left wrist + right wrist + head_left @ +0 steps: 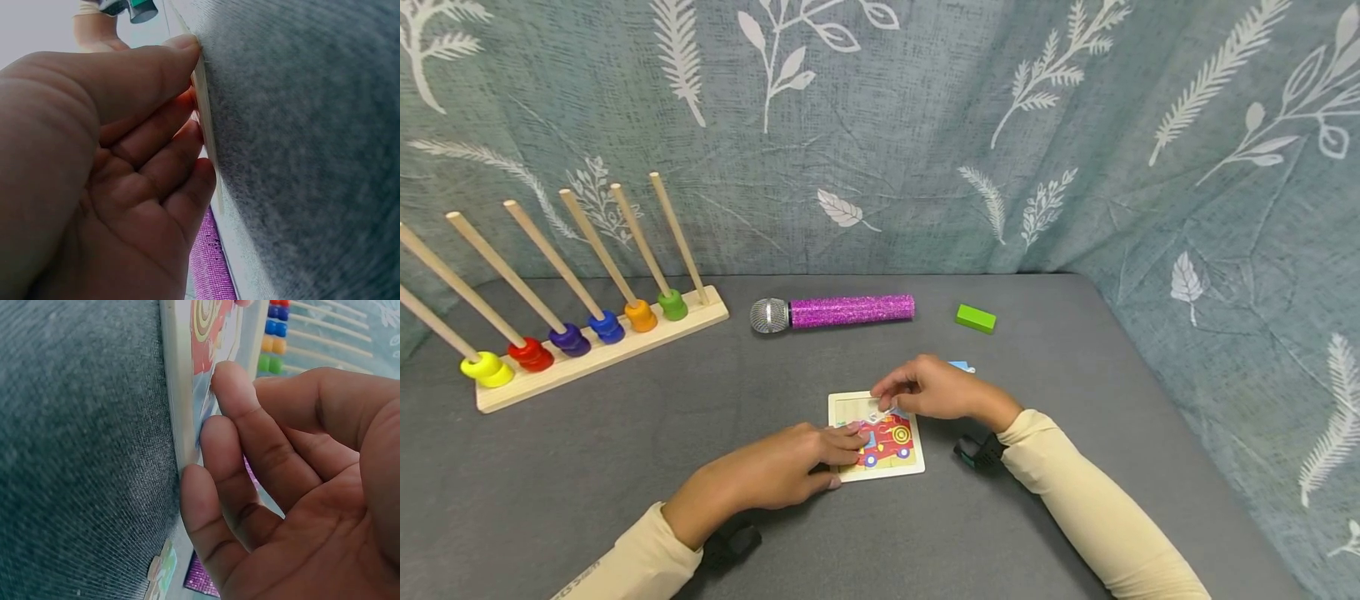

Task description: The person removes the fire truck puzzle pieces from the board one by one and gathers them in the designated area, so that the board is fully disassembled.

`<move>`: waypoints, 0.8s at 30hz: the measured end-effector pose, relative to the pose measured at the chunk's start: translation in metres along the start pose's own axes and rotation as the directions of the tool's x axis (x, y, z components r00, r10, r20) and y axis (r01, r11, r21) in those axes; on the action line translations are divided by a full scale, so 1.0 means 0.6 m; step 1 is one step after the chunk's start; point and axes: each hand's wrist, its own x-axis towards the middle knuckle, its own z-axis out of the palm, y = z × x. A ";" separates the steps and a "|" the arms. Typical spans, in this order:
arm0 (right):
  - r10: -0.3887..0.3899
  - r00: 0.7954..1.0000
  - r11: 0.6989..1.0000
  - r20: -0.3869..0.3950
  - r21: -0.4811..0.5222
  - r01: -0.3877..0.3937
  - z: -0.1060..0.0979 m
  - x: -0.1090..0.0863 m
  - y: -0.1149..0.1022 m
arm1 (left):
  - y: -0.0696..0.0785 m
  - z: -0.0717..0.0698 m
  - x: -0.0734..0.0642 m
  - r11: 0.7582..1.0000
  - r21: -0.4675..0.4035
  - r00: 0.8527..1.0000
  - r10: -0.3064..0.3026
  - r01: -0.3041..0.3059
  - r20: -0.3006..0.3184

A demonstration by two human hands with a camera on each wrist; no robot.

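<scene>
A square wooden jigsaw puzzle (895, 465) with a red vehicle picture lies on the table in a pale frame. My left hand (793, 467) rests over its left side, fingers extended on the picture. In the left wrist view, the left thumb (150, 75) touches the board's edge. Above the puzzle's top part, my right hand (936, 387) pinches a small pale puzzle piece (880, 415) between thumb and fingers; they partly hide it. Against the board's edge lie other right fingertips (199, 494). Behind the right hand a loose blue puzzle piece (962, 366) shows partly.
A purple glittery microphone (850, 311) lies beyond the puzzle, and a green block (976, 318) to its right. At the left stands a wooden peg rack (617, 354) with colored beads on upright rods. A patterned curtain (910, 167) hangs behind the grey table (880, 542).
</scene>
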 end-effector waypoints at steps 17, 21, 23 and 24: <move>-0.012 0.999 0.987 -0.037 -0.162 0.005 -0.002 0.014 -0.003 | -0.003 0.002 -0.001 1.000 -0.003 1.000 -0.016 0.016 0.013; 0.012 0.998 0.985 -0.060 -0.172 -0.022 -0.005 0.013 -0.005 | -0.004 0.002 -0.001 1.000 -0.010 1.000 -0.018 0.018 0.010; 0.022 0.998 0.985 -0.054 -0.168 -0.031 -0.008 0.013 -0.006 | -0.004 0.002 -0.001 1.000 -0.013 1.000 -0.020 0.020 0.010; 0.025 0.998 0.985 -0.049 -0.167 -0.033 -0.009 0.013 -0.006 | -0.003 0.001 -0.001 1.000 -0.014 1.000 -0.019 0.019 0.009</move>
